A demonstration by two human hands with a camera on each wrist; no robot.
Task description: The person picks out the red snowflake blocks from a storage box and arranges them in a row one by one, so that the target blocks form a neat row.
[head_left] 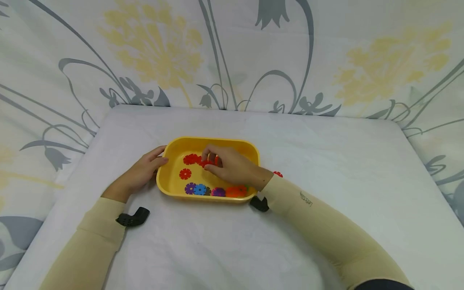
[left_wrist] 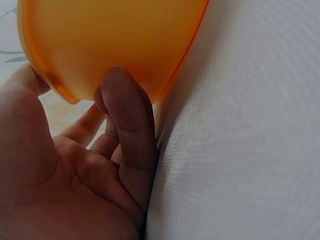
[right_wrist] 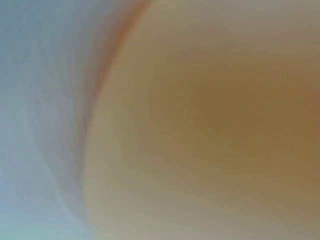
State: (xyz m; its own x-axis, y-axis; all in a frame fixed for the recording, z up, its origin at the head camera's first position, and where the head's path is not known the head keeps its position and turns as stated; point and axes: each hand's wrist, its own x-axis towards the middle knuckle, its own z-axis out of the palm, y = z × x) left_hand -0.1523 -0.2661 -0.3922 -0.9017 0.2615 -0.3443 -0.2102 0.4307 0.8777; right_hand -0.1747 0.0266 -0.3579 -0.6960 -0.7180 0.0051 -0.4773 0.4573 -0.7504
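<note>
A shallow yellow plastic tray (head_left: 170,187) lies on the white cloth in the head view. My left hand (head_left: 145,169) grips its left end, thumb at the rim; the left wrist view has the fingers (left_wrist: 127,107) curled against the outer wall. Over the inside of the tray, my right hand (head_left: 230,163) pinches a red flower-shaped disc (head_left: 206,164) between thumb and fingers. Red flower discs (head_left: 189,159) lie just left of those fingertips, and a single red disc (head_left: 185,174) sits nearer the left hand. The right wrist view is a blur of the tray wall (right_wrist: 200,125).
Along the tray's near side lie purple (head_left: 190,188), blue (head_left: 199,189) and orange discs (head_left: 236,191). Outside, a red disc (head_left: 278,174) rests on the cloth beside the right wrist. Behind the white-covered surface (head_left: 326,149) hangs a floral curtain (head_left: 235,52).
</note>
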